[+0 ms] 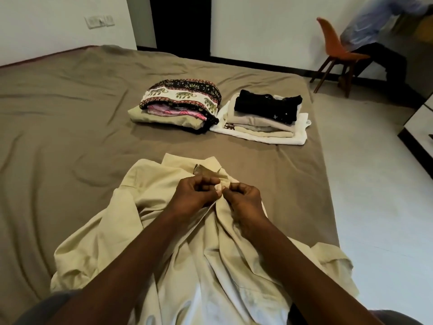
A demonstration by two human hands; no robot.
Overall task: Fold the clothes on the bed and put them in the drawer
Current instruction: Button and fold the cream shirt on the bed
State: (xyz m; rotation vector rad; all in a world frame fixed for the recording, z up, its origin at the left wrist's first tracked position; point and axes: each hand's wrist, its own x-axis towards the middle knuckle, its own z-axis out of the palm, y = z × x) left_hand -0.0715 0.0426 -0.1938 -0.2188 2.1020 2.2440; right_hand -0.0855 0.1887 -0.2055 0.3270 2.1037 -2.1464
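Note:
A cream collared shirt (145, 221) lies face up on the brown bed (58, 118), collar away from me and hem at the near edge. My left hand (194, 195) and my right hand (243, 198) meet just below the collar. Each pinches one edge of the shirt's front opening between thumb and fingers. Further back sit two folded piles: one topped by an elephant-print cloth (180, 97), the other a beige and white stack topped by a black garment (267, 106). No drawer is in view.
The bed's right edge runs beside a pale tiled floor (365, 184). An orange chair (337, 50) stands at the back right with a person in a blue shirt (375, 22) on it. Dark furniture (419, 127) lines the right side.

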